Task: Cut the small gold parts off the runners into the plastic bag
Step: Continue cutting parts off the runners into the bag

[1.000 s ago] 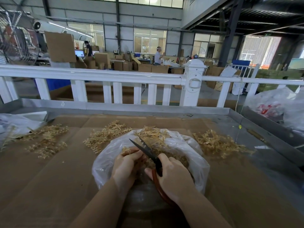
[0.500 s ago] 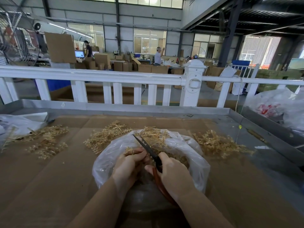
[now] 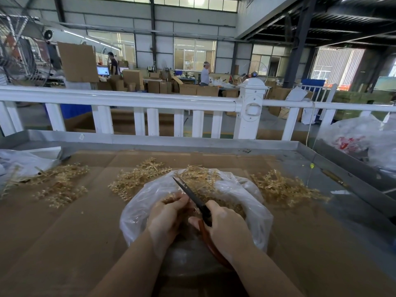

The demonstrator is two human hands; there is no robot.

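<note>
Head-camera view, looking forward and down at a cardboard-covered worktable (image 3: 64, 243) with a raised metal rim. Low in the centre of the frame, both bare hands work over the mouth of a clear plastic bag (image 3: 255, 202) that sits open on the cardboard. On the left, the left hand (image 3: 169, 213) has its fingers curled, pinching a small gold runner piece (image 3: 169, 198) just above the bag's opening; the piece is mostly hidden by the fingers. On the right, the right hand (image 3: 227, 226) grips scissors (image 3: 192, 195) by their reddish-brown handles, and the dark blades point up and to the left, nearly together, passing just beside the left fingertips. Inside the bag lies a heap of cut gold parts (image 3: 233, 206), seen through the plastic. Four loose piles of gold runners rest on the cardboard: one at the left of the frame (image 3: 57, 185), one just left of the bag (image 3: 137, 179), one touching the bag's far edge (image 3: 199, 172), and one to the right (image 3: 280, 187). Crumpled plastic bags lie at the far left (image 3: 23, 161) and far right (image 3: 364, 142). Behind the table runs a white railing (image 3: 128, 99), and beyond it a warehouse floor with stacked cardboard boxes (image 3: 162, 86) and two people standing in the distance.
</note>
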